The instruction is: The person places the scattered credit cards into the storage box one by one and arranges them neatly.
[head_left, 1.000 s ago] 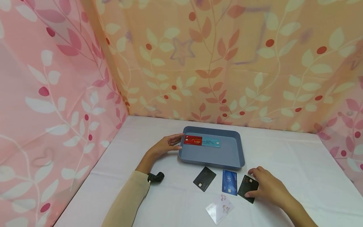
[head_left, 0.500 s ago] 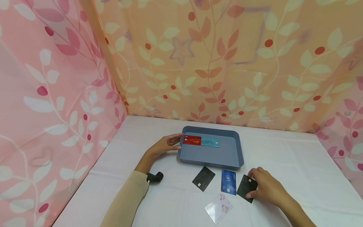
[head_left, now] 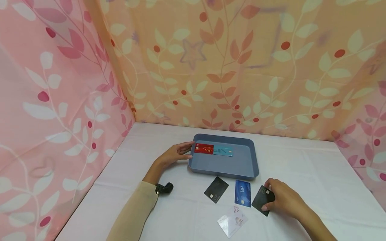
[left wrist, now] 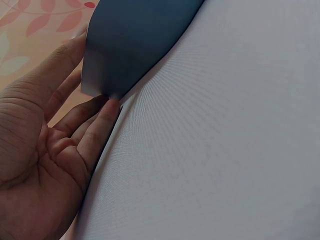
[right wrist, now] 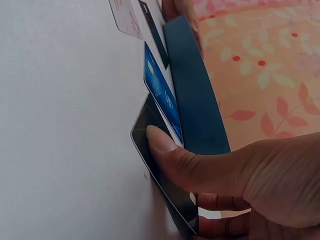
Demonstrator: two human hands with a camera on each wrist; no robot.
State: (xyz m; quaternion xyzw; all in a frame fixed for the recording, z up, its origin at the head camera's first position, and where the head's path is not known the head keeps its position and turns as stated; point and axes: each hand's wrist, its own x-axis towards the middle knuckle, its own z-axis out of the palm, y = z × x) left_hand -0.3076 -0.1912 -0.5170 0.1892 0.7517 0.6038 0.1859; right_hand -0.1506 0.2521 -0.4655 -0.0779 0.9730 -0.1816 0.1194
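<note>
A blue-grey tray (head_left: 224,165) holds a red VIP card (head_left: 204,148) and a light-blue card (head_left: 223,151), side by side near its far left. My left hand (head_left: 175,155) rests against the tray's left side, fingers loosely extended and touching its wall (left wrist: 135,45). Right of the tray's front corner, my right hand (head_left: 284,197) pinches a black card (head_left: 261,198), thumb on its face and fingers at its far edge. In the right wrist view this card (right wrist: 165,175) looks slightly tilted, one edge off the cloth.
On the white tablecloth (head_left: 178,214), in front of the tray, lie another black card (head_left: 216,189), a blue VIP card (head_left: 243,193) and a pale, flower-printed card (head_left: 232,221). Patterned curtains (head_left: 211,67) stand behind and to the sides. A black wrist camera (head_left: 164,188) sits on my left wrist.
Almost nothing differs. The right hand's fingers shift slightly on the black card, while the left hand stays at the tray. The whole head view drifts a few pixels left.
</note>
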